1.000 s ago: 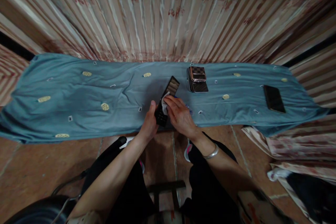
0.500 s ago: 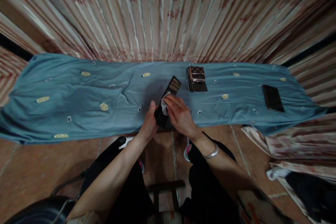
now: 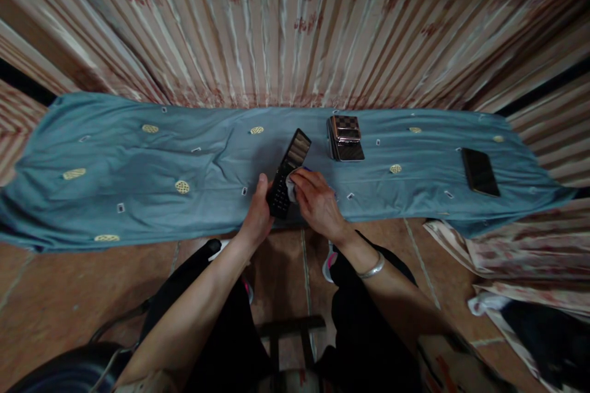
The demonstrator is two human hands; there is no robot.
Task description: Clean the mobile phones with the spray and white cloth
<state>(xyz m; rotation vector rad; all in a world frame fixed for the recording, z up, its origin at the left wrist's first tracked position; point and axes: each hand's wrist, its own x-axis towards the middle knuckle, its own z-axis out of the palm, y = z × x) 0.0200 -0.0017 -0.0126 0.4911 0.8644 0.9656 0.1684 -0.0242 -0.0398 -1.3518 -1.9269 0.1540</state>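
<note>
The left hand (image 3: pixel 258 215) grips a black keypad phone (image 3: pixel 288 173) above the worktop's (image 3: pixel 138 159) near edge; the right hand (image 3: pixel 318 202) pinches a white wipe (image 3: pixel 291 187) against its keypad; wiping looks midway, screen end seemingly untouched.

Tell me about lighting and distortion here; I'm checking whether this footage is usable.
Head view: dim, the floor in shadow; wide-angle bending bows the blue cloth and fans the curtain; faint glare on the handset held by left hand, right hand sharp.

Both hands, left (image 3: pixel 258 212) and right (image 3: pixel 318 202), meet, fingers curled.
</note>
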